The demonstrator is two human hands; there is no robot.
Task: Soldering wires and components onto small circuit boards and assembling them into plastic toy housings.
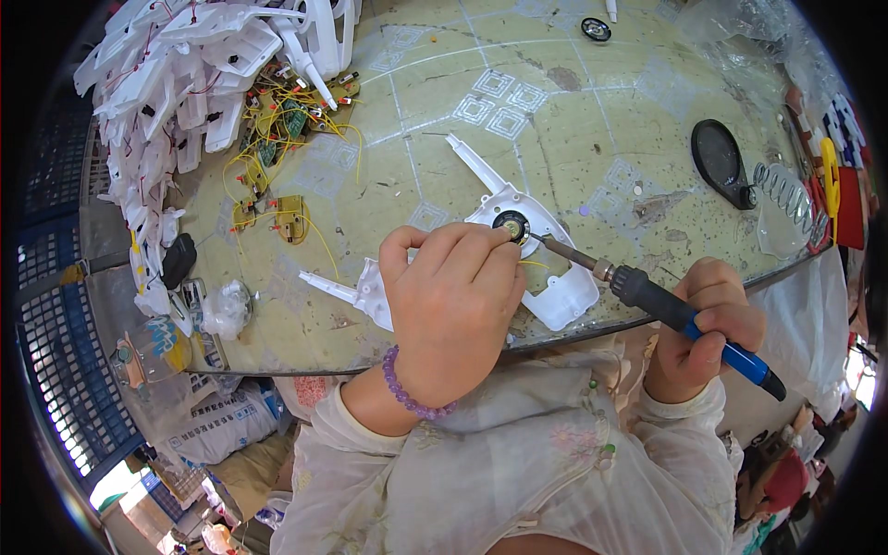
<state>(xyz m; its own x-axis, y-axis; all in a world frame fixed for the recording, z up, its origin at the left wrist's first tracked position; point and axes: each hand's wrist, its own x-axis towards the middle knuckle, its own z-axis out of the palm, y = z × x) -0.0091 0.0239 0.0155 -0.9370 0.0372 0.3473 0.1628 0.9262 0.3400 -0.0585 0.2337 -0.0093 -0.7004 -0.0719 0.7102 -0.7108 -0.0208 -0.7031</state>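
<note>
My right hand (712,319) is wrapped round the blue and black handle of a soldering iron (647,294). The iron's tip reaches the rim of a small round black speaker (511,225), which sits in a white plastic shell half (566,294) with a tapered arm. My left hand (458,296), a purple bead bracelet at its wrist, lies over the shell with fingers bent together and fingertips at the speaker. What they pinch, if anything, is hidden. A thin yellow wire (534,264) shows beside those fingers. Partly under the left hand is another white shell piece (370,294).
White shells (185,83) are heaped at the far left, beside green circuit boards (294,120) with yellow wires. A loose speaker (596,30) lies at the back. A black oval stand (720,157), a coiled metal spring (791,199) and yellow-handled tool (830,176) are at right.
</note>
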